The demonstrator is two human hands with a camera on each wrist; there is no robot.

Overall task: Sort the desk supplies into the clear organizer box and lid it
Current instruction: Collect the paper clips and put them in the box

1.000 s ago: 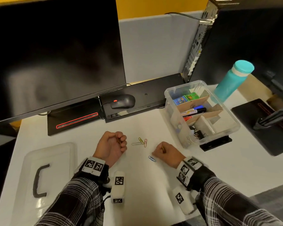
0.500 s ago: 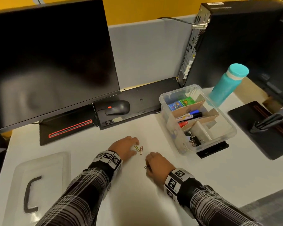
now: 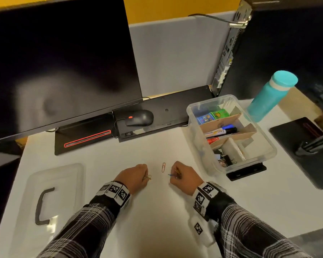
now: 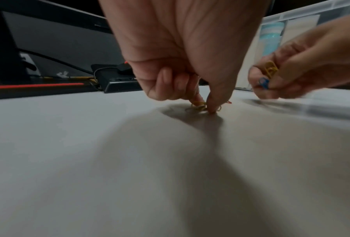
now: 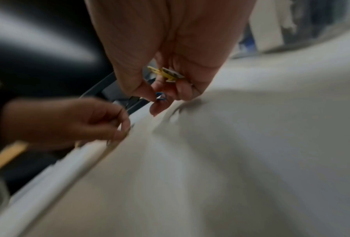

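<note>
My left hand (image 3: pixel 136 176) pinches yellowish paper clips (image 4: pixel 199 106) against the white desk with thumb and fingertips. My right hand (image 3: pixel 183 176) holds a blue paper clip (image 5: pixel 161 97) between thumb and finger and yellow clips (image 5: pixel 167 74) in its curled fingers. A red paper clip (image 3: pixel 163 167) lies on the desk between both hands. The clear organizer box (image 3: pixel 268 155) stands at the right with cardboard dividers, markers (image 3: pixel 220 131) and small coloured boxes (image 3: pixel 212 116) inside. Its clear lid (image 3: pixel 63 175) with a dark handle lies at the left.
A monitor (image 3: pixel 60 62) and its base fill the back left, with a black mouse (image 3: pixel 139 118) beside it. A teal bottle (image 3: pixel 270 95) and a computer tower (image 3: pixel 287 43) stand behind the box. A black stand (image 3: pixel 306 151) sits far right.
Both hands moved forward to the loose clips. The left hand took the yellowish clips, the right hand took the blue clip. Only the red clip still lies loose.
</note>
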